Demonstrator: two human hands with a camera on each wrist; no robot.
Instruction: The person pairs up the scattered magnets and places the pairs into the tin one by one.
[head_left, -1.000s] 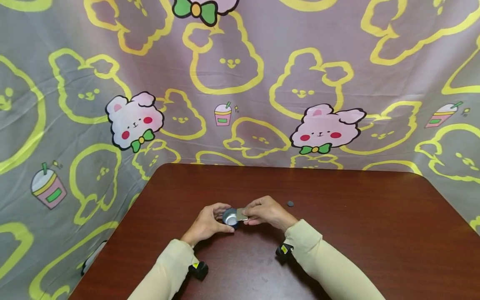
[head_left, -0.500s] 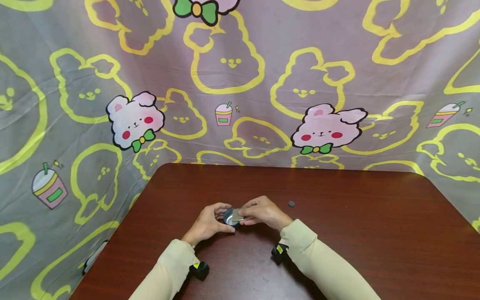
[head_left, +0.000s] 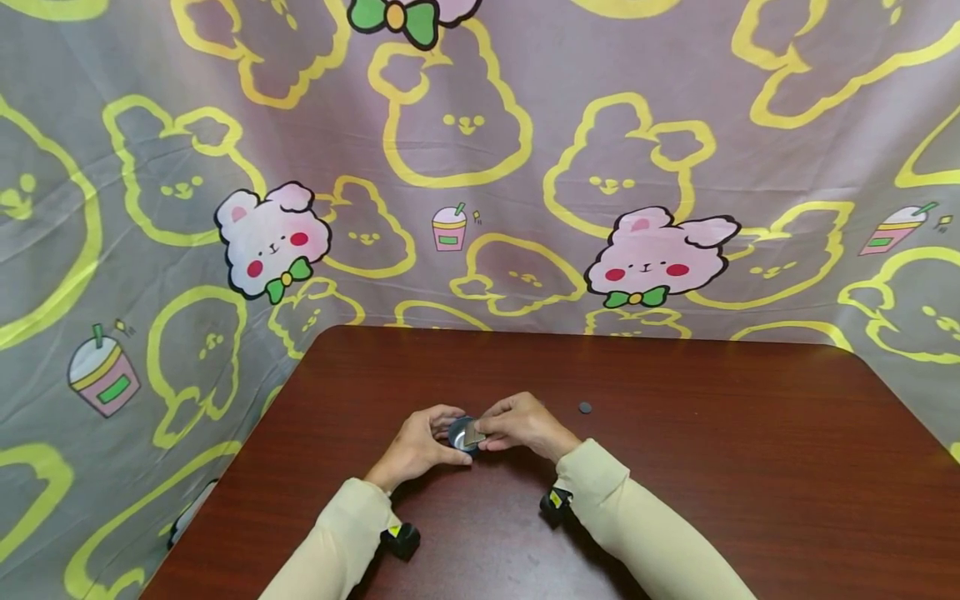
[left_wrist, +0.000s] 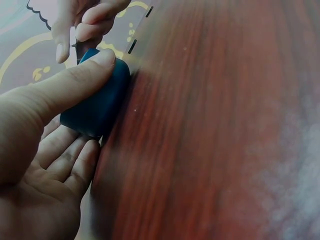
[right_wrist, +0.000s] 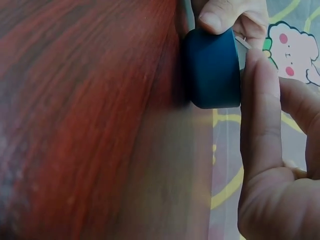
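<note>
Currently I'm gripping a round dark-blue cup (right_wrist: 212, 72) inside my half-spread left hand (head_left: 418, 443), right hand (head_left: 523, 424) pinching a flat metallic plate (head_left: 472, 435) between fingertips.

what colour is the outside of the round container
The container is dark teal-blue outside, best seen in the right wrist view.

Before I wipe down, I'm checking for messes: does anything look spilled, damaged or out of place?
No spill or damage shows. A small dark disc looks slightly odd, lying alone on the table, apart from the blue cup and right hand.
</note>
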